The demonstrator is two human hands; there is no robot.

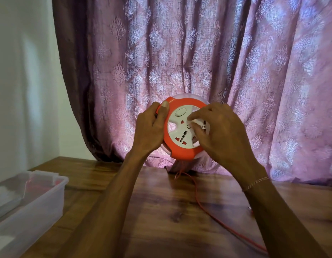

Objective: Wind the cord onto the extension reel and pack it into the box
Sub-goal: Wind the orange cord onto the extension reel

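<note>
I hold a round orange and white extension reel (pixel 180 151) upright in the air above the table, its socket face toward me. My left hand (pixel 152 129) grips its left rim, thumb over the orange edge. The curled fingers of my right hand (pixel 219 131) pinch a white part on the reel's face, right of centre. A thin red cord (pixel 200 203) hangs from the bottom of the reel and runs across the table toward the lower right. A clear plastic box (pixel 40 202) stands at the left edge of the table.
The wooden table (pixel 152 211) fills the lower half of the view. A purple patterned curtain (pixel 198 53) hangs right behind the reel. A white wall is at the left. Pale and reddish things lie inside the box.
</note>
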